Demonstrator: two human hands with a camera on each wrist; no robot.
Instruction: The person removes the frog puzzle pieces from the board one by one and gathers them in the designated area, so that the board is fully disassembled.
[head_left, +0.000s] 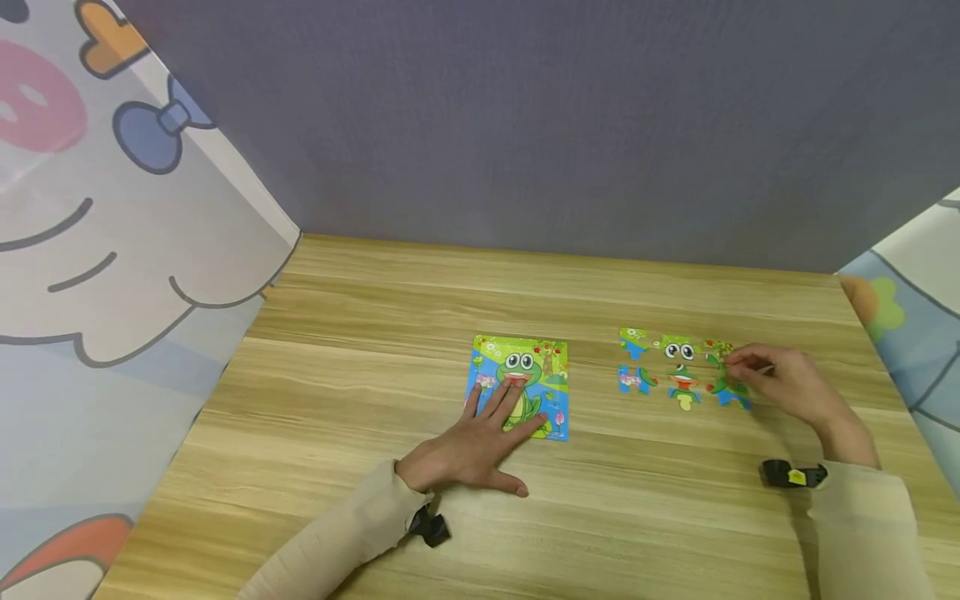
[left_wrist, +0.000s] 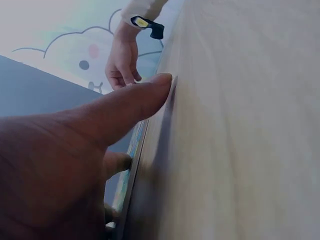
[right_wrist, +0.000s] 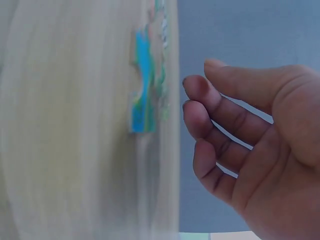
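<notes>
With fingers spread, the left hand rests on the lower part of a frog puzzle. The square picture shows a green frog, a tree and blue ground; the hand covers part of it. The right hand is over the right end of several loose jigsaw pieces, fingers bent loosely. In the right wrist view nothing shows between the thumb and fingertips of the right hand. Beneath it lies a blue and green jigsaw piece. Two loose pieces bear the frog's eyes and its red mouth.
The loose pieces lie in two rows on a wooden table, right of the puzzle. A grey panel rises behind the table. Cartoon-printed walls stand at both sides. Each wrist wears a black strap.
</notes>
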